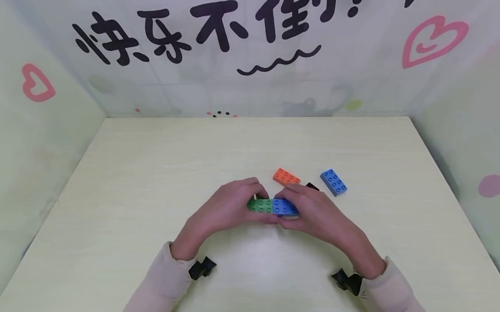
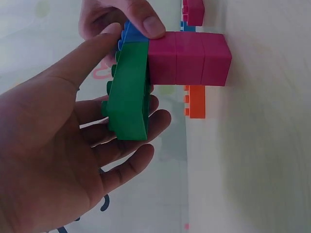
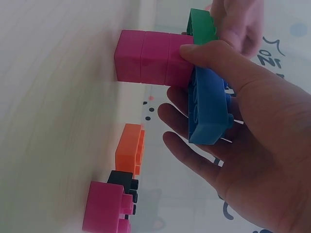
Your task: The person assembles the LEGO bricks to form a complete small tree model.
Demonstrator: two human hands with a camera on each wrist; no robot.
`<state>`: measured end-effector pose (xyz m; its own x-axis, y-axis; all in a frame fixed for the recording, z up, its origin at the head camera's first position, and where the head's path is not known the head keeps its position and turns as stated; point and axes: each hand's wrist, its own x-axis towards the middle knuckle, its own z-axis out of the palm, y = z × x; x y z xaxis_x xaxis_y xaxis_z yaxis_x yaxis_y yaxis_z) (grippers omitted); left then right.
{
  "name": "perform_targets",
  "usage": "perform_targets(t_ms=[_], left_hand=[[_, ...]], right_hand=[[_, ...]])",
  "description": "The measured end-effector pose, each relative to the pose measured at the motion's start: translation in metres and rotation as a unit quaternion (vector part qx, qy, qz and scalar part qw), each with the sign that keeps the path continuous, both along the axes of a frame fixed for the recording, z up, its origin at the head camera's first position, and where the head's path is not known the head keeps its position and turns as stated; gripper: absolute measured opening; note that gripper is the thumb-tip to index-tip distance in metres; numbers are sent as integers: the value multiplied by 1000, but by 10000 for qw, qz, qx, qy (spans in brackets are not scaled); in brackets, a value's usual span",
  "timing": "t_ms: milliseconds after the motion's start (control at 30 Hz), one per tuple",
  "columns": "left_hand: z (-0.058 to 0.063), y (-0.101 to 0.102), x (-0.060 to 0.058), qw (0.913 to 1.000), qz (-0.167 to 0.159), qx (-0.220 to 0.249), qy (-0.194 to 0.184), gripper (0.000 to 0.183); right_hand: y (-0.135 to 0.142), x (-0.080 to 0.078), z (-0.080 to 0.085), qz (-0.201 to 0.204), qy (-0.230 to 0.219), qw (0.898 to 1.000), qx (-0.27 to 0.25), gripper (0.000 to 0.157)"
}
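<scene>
Left hand (image 1: pixel 234 204) clamped on green brick (image 1: pixel 263 205), thumb on near side, fingers on far side; right hand (image 1: pixel 315 210) clamped on blue brick (image 1: pixel 284 207), its thumb also on top of pink stack (image 2: pixel 189 58). Green and blue lie end to end, studs up, across top of stack, over middle of table (image 1: pixel 147 165); stack is three high, upright, below the joint. Can't tell if green is fully pressed down. Just beyond hands: orange brick (image 1: pixel 286 176); right of it, black brick (image 1: pixel 312 186), partly hidden by right hand, then loose blue brick (image 1: pixel 334 182). Right wrist view also has loose pink brick (image 3: pixel 103 207) by the black one; touching or not, unclear.
</scene>
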<state>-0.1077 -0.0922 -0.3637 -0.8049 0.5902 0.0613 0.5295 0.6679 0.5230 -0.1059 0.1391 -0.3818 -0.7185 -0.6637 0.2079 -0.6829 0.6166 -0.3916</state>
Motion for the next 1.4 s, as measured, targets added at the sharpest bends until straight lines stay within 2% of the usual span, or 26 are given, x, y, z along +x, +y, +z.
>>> perform_targets(t_ms=[167,267,400,500,700,900,1167,1400], left_hand=[[15,-3,-16,9995,31,250,-196,39],[22,-4,-28,9994,72,316,-145,32],[25,-3,-44,9998,57,165,26,26],[19,2,-57,10000,-68,-54,32,27],[-3,11,-80,9983,-439,-356,-170,35],[-20,21,-96,9966,-536,-612,-127,39],[-40,23,-104,9965,-543,-609,-161,39],[-45,23,-101,9979,-376,-503,-177,33]], right_hand=[[0,0,1,-37,8,10000,-29,39],[-1,0,2,-81,-86,9999,18,44],[-2,0,2,-112,-186,9998,27,45],[-1,1,1,-102,-127,9999,10,45],[-1,0,0,-59,-53,10000,13,44],[-1,-1,0,-32,-19,10000,91,40],[-2,0,2,-63,68,9998,156,41],[-2,2,3,-100,-95,9998,142,41]])
